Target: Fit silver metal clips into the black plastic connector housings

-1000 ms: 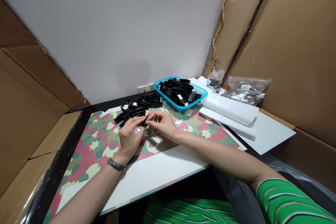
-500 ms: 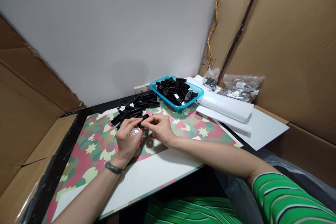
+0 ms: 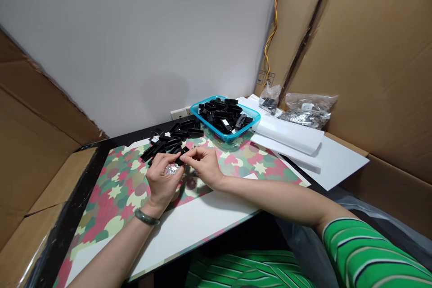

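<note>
My left hand [image 3: 164,177], with a dark green bangle [image 3: 146,217] at the wrist, grips a small black plastic piece [image 3: 182,153] between thumb and fingers. Close against it, my right hand [image 3: 204,167] is pinched at the near end of that piece; anything tiny between its fingertips is too small to make out. Below the left fingers lie small shiny silvery bits [image 3: 172,169], partly hidden by the hand. Just beyond my hands is a loose pile of black plastic pieces [image 3: 173,139], some with white patches.
A blue plastic basket [image 3: 229,137] full of similar black pieces stands behind the pile. To the right lie white sheets [image 3: 286,135] and clear bags of small parts [image 3: 305,114]. Cardboard walls [image 3: 364,54] flank the patterned table covering [image 3: 118,193].
The whole view has shifted slightly. Both hands stay together at the black piece, with hardly any visible finger movement.
</note>
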Available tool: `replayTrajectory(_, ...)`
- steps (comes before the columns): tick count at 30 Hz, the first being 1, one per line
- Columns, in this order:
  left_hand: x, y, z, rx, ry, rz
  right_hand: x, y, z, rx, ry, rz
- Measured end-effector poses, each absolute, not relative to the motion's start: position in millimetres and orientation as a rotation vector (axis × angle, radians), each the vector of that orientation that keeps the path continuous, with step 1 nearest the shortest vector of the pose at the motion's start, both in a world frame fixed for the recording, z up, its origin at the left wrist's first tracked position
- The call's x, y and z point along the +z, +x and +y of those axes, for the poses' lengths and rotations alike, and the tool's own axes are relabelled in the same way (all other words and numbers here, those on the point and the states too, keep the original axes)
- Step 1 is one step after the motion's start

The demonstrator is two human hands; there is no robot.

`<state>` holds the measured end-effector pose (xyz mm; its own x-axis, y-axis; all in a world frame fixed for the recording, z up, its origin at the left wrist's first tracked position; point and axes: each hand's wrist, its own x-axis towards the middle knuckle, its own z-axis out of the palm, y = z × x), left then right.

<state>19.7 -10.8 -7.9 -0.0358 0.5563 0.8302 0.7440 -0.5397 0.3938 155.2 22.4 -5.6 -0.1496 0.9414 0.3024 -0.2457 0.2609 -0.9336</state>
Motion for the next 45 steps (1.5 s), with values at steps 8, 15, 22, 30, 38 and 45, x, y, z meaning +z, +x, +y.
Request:
replayTrajectory(8, -10.7, 17.9, -9.8, -1.614, -2.037, -1.425, -8.0, 153.7, 19.2, 1.272, -0.641, -1.328)
replayTrajectory(15, -11.0, 17.6, -10.5, -1.668, -2.021, -1.472, -6.5, 155.0, 20.8, 1.207, -0.637, -1.393)
replayTrajectory(22, -11.7, 15.7, -9.8, -1.652, -1.986, -1.476, -8.8, 155.6, 24.7, 1.217, -0.624, -1.366)
replayTrajectory(30, -13.0, 15.1, -9.4, -1.641, -1.980, -1.473, -5.5, 157.2, 24.3, 1.195, -0.658, -1.372)
replayTrajectory(38, -13.9, 14.5, -9.2, -1.615, -1.978, -1.496, -11.7, 155.2, 24.4, 1.241, -0.590, -1.405)
replayTrajectory(45, -19.4, 8.9, -5.7, -1.942, -2.022, -1.619, -10.7, 162.6, 26.7, 0.636, -0.483, -1.800)
